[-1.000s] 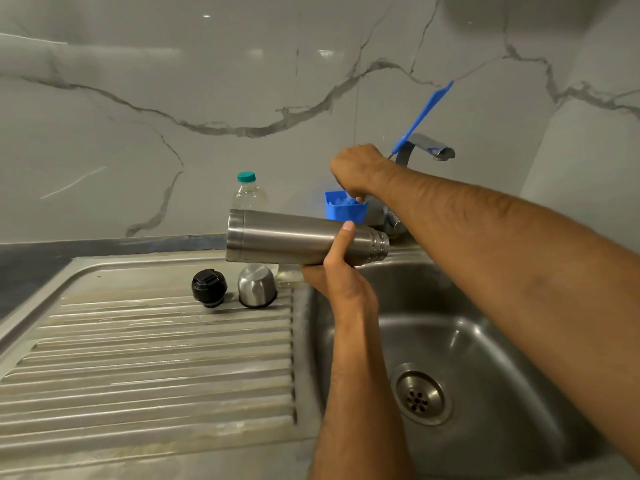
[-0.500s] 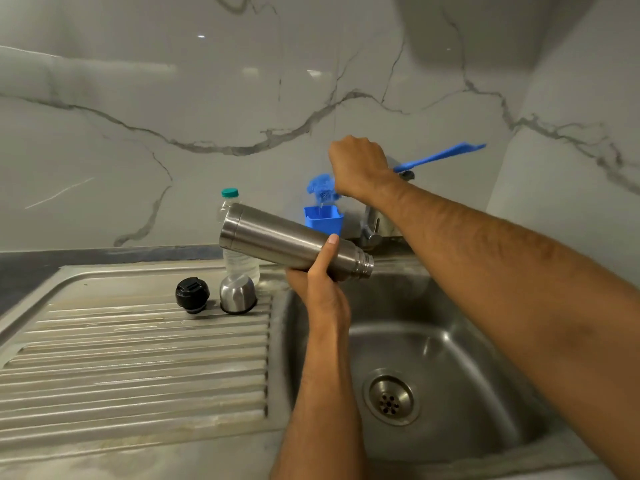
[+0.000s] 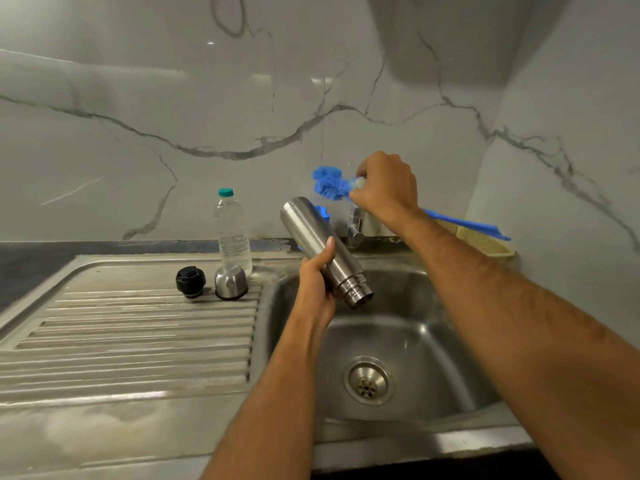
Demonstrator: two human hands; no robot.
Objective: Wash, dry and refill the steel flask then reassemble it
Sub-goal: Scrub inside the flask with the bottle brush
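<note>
Head view, contents listed left to right.

Drainboard (image 3: 131, 341): ribbed steel, part of the bench. On it stand a black stopper (image 3: 190, 281) and, just beside it, a steel cup-lid (image 3: 230, 282), mouth down. Both are off the flask, so disassembly is done.

Water bottle (image 3: 232, 230): clear plastic, green cap on, upright behind the cup-lid, holding water. Judged the supply for refilling; not yet opened.

Left hand (image 3: 317, 275): grip wrapped round the steel flask (image 3: 322, 247) at mid-body. Flask is held over the sink basin (image 3: 433, 341), tilted, open threaded mouth down and to the right, base up and to the left. No water visibly pours from it.

Blue holder (image 3: 323, 211): small, partly hidden behind the flask base.

Right hand (image 3: 384, 188): grip clamped on a blue bottle brush (image 3: 329, 185), raised above the tap (image 3: 356, 230); bristle head points left, handle runs out right, over a beige basket (image 3: 485, 242) at the wall. Brush is apart from the flask mouth.

Status, as a judgement: washing is at the scrubbing stage, brush not yet inserted. Remaining: scrub, rinse, dry, refill, refit stopper and cup-lid.
</note>
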